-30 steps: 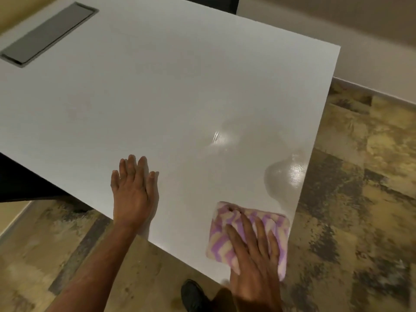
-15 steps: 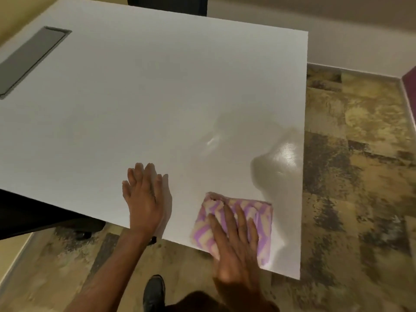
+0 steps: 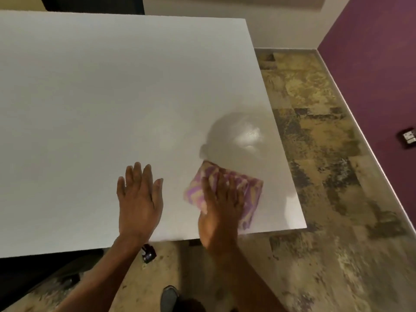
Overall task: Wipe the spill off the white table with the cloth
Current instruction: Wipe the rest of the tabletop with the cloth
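A folded cloth (image 3: 252, 194) with pink, purple and cream stripes lies near the right front corner of the white table (image 3: 101, 97). My right hand (image 3: 221, 208) presses flat on the cloth with straight fingers and covers its left half. Just beyond the cloth a glossy wet patch, the spill (image 3: 245, 136), shines close to the table's right edge, under a head-shaped shadow. My left hand (image 3: 139, 199) rests flat on the bare tabletop to the left of the cloth, fingers spread.
The table's front edge runs just behind my wrists and its right edge is close to the cloth. A mottled brown floor (image 3: 326, 154) lies beyond. A purple wall (image 3: 382, 75) with a socket (image 3: 408, 136) stands at the right. A chair castor (image 3: 148, 253) sits under the front edge.
The view has swung to the right, so the grey panel at the far left is out of sight. My right hand has slid the cloth forward, up to the wet patch. The left hand stays flat.
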